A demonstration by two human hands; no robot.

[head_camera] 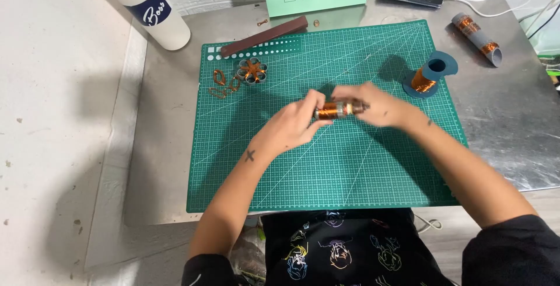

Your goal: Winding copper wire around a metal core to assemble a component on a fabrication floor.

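1. The copper wire coil (pixel 337 110) sits above the middle of the green cutting mat (pixel 326 163), lifted between both hands.
2. The left hand (pixel 297 124) pinches its left end; the right hand (pixel 373 106) grips the right end.
3. It looks light and stiff, but the fine winding seems easily scratched or loosened.
4. Holding it by the bare ends, off the copper, seems safest.

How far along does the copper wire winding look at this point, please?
Looks done: a flower-shaped copper piece and flat wire loops lie at the green cutting mat's far left corner. In hand: the left hand and right hand hold a copper-wound coil above the mat. Left: wire remains on the blue spool.
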